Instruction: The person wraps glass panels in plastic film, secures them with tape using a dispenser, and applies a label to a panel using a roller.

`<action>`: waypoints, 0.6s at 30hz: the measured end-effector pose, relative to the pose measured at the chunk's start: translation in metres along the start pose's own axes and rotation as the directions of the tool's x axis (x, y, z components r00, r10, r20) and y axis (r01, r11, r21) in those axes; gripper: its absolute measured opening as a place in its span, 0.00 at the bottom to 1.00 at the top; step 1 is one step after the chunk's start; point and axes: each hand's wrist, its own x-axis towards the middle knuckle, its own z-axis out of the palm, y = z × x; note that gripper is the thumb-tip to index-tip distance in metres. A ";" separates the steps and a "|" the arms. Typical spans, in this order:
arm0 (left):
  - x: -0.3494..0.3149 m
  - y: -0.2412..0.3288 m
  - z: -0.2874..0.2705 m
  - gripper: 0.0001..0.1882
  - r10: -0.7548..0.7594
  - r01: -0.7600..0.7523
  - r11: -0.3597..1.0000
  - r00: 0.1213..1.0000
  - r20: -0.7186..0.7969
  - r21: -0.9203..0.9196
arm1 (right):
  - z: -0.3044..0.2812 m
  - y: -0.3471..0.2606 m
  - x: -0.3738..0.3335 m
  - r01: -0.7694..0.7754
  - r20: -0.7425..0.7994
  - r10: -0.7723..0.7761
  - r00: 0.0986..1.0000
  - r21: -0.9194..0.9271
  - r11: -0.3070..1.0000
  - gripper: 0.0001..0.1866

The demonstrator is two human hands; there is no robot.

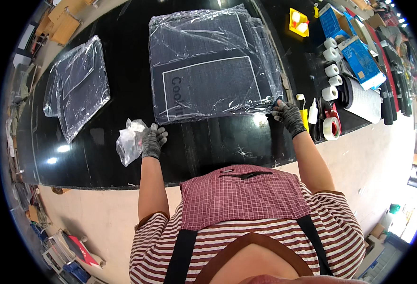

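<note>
My right hand point(290, 118), in a grey glove, pinches the near right corner of a large clear plastic bag point(213, 71). Inside that bag lies a flat, dark, folded textile with a pale outlined rectangle and lettering. The gloved left hand point(153, 141) rests on the black table just below the bag's near left corner, its fingers apart. A crumpled clear plastic wrapper point(131, 143) touches its left side; whether a finger catches it is hard to tell. Farther left lies a second dark textile in clear plastic point(80, 85).
Along the black table's point(123, 177) right side stand several white tape rolls point(330, 93), blue boxes point(361, 61), a clear tape roll point(331, 128), a white bottle point(313, 112) and a grey fabric roll point(363, 100). A yellow tray point(299, 22) sits at the far right.
</note>
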 end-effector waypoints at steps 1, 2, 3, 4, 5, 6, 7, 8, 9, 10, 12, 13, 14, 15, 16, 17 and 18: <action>-0.012 0.003 0.011 0.15 0.061 -0.059 0.997 0.998 -0.029 0.048 | 0.003 -0.001 0.004 -0.013 -0.009 0.013 1.000 -0.037 0.999 0.12; -0.011 0.003 0.011 0.15 0.090 -0.089 0.993 0.996 -0.006 0.071 | 0.013 -0.004 0.001 0.010 0.002 -0.010 1.000 -0.051 0.999 0.11; -0.010 0.003 0.012 0.14 0.118 -0.119 0.988 0.993 0.018 0.094 | 0.022 -0.006 -0.001 0.033 0.014 -0.033 0.999 -0.065 0.997 0.11; -0.008 0.005 0.015 0.13 0.125 -0.121 0.986 0.992 -0.026 0.118 | 0.025 -0.008 0.004 0.002 0.031 0.002 1.000 -0.108 0.994 0.09; -0.007 0.007 0.017 0.13 0.133 -0.122 0.982 0.989 -0.070 0.141 | 0.026 -0.009 0.009 -0.029 0.047 0.037 0.998 -0.153 0.988 0.08; -0.007 0.009 0.015 0.12 0.115 -0.105 0.986 0.991 -0.074 0.131 | 0.025 -0.007 0.011 0.021 0.033 -0.014 0.999 -0.198 0.980 0.08; -0.005 0.010 0.011 0.11 0.099 -0.089 0.989 0.992 -0.083 0.117 | 0.025 -0.012 0.012 -0.019 0.055 0.030 0.998 -0.196 0.980 0.08; -0.003 0.010 0.008 0.11 0.081 -0.072 0.992 0.993 -0.087 0.102 | 0.021 -0.014 0.013 -0.012 0.059 0.026 0.998 -0.230 0.973 0.08; -0.003 0.009 0.005 0.10 0.063 -0.055 0.995 0.994 -0.091 0.088 | 0.017 -0.015 0.014 -0.005 0.064 0.022 0.998 -0.263 0.965 0.08; -0.007 0.009 0.007 0.11 0.062 -0.053 0.997 0.987 -0.149 0.065 | 0.016 -0.015 0.012 0.025 0.071 -0.008 0.997 -0.247 0.969 0.07; -0.014 0.013 0.011 0.11 -0.086 0.093 0.994 0.989 -0.117 0.054 | 0.016 -0.012 0.010 -0.038 0.053 0.049 0.997 -0.195 0.980 0.08; -0.021 0.017 0.017 0.12 -0.160 0.165 0.985 0.982 -0.100 0.050 | 0.018 -0.013 0.007 -0.091 0.038 0.100 0.994 -0.184 0.979 0.08; -0.030 0.019 0.027 0.14 -0.165 0.173 0.981 0.982 -0.095 0.085 | 0.023 -0.015 0.003 -0.127 0.035 0.134 0.990 -0.166 0.978 0.08; -0.026 0.014 0.028 0.15 -0.116 0.120 0.991 0.991 -0.067 0.062 | 0.030 -0.017 -0.001 -0.163 0.032 0.169 0.985 -0.147 0.976 0.08; -0.020 0.008 0.031 0.15 -0.066 0.067 0.997 0.997 -0.034 0.040 | 0.033 -0.019 -0.004 -0.195 0.024 0.200 0.980 -0.126 0.973 0.08; -0.015 0.004 0.032 0.16 -0.015 0.015 1.000 1.000 -0.002 0.016 | 0.031 -0.014 0.001 -0.178 0.057 0.184 0.981 -0.094 0.980 0.08; -0.011 0.002 0.029 0.15 0.000 0.000 1.000 1.000 0.003 0.004 | 0.027 -0.005 0.010 -0.161 0.089 0.166 0.982 -0.061 0.985 0.08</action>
